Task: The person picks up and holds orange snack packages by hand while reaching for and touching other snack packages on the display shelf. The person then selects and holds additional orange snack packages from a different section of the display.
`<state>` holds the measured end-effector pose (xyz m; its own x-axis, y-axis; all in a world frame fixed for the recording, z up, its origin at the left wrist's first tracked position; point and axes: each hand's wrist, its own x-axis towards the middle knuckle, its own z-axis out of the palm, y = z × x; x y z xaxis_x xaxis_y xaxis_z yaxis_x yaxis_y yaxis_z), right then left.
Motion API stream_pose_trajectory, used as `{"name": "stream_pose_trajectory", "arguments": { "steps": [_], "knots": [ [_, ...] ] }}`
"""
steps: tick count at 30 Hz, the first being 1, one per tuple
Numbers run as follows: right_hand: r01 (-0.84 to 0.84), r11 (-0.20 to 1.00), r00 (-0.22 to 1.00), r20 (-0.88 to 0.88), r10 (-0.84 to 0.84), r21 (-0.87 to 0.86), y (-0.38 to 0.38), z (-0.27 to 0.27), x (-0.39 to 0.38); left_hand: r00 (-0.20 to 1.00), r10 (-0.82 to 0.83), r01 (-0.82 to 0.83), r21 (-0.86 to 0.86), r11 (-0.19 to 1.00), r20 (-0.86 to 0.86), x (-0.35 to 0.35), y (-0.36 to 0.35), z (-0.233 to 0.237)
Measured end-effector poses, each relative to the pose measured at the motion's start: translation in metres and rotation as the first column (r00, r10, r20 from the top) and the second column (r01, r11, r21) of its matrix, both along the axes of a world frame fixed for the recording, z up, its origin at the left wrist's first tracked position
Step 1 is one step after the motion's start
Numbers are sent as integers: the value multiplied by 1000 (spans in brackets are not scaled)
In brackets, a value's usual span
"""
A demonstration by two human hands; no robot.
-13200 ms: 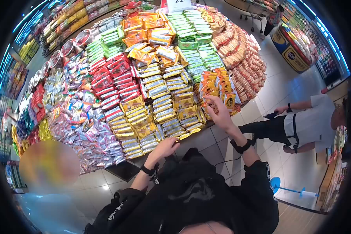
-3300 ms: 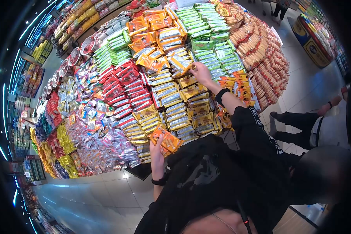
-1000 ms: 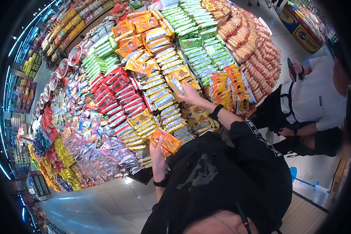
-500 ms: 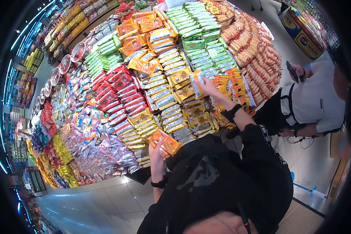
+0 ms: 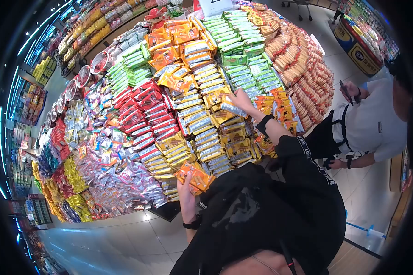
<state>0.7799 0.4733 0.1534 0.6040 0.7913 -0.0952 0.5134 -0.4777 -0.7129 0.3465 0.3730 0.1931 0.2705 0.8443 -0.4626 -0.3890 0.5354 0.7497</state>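
My left hand (image 5: 186,196) grips orange snack packets (image 5: 197,178) near my body, with the thumb lying across their near side. Farther out over the display, my right hand (image 5: 243,101) holds a yellow snack packet (image 5: 233,109) whose silvery back faces up. This packet lies low against the rows of yellow snack packets (image 5: 199,112). Just left of those rows are red packets (image 5: 144,98). Green packets (image 5: 259,71) lie beyond my right hand, and more orange packets (image 5: 163,57) are piled at the far side.
Wrapped sweets (image 5: 110,169) cover the display's left side. Stacked tan snack packs (image 5: 303,68) curve round its right end. A person in a white shirt (image 5: 369,114) stands at right, a phone (image 5: 345,89) in one hand. A price sign (image 5: 214,6) stands at the back.
My right hand has lowered the yellow packet and tipped it from upright to nearly level over the rows. My left hand keeps its orange packets. The view has shifted slightly.
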Motion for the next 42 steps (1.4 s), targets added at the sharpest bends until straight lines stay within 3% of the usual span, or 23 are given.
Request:
{"name": "stream_pose_trajectory", "arguments": {
  "steps": [3,4,12,15,16,17,19,24,27,29,32,37,38,42],
  "knots": [
    [-45,997,998,49,48,-71,9,-19,-5,1000,-9,9,0,1000,-15,-8,1,-6],
    [-54,995,998,-22,53,-80,7,-14,-6,1000,-2,3,16,1000,-17,-9,1,-7],
    [-72,994,991,-103,80,78,-3,-7,-5,998,-53,53,32,998,-24,11,12,5],
    [-122,990,986,-103,128,64,-17,8,-2,997,-74,76,50,996,-35,10,13,-1],
    [-219,975,976,7,219,45,-17,9,0,995,-95,97,67,993,-43,10,13,-3],
    [-217,975,976,22,217,44,-17,10,0,995,-97,99,71,993,-28,12,14,-4],
    [-171,985,963,212,165,11,-17,-1,-7,994,-105,108,65,992,-42,17,15,0],
    [-93,994,994,65,90,50,-3,5,-16,994,-113,113,84,990,3,24,14,16],
    [-87,995,985,156,77,54,-1,4,-17,994,-105,104,76,992,6,26,13,17],
    [-150,988,972,190,140,38,-9,25,-20,997,-82,82,71,994,-1,25,12,11],
    [-219,950,895,342,286,-222,-15,49,-25,997,-71,71,63,995,-6,20,12,2],
    [-280,957,844,456,283,-75,3,47,-31,994,-106,106,52,993,-9,24,10,22],
    [-291,952,846,438,303,-97,10,47,-34,995,-95,95,72,993,-5,17,11,3],
    [-455,870,773,402,491,-188,36,58,-43,996,-53,61,116,991,-73,16,11,11]
  ]
}}
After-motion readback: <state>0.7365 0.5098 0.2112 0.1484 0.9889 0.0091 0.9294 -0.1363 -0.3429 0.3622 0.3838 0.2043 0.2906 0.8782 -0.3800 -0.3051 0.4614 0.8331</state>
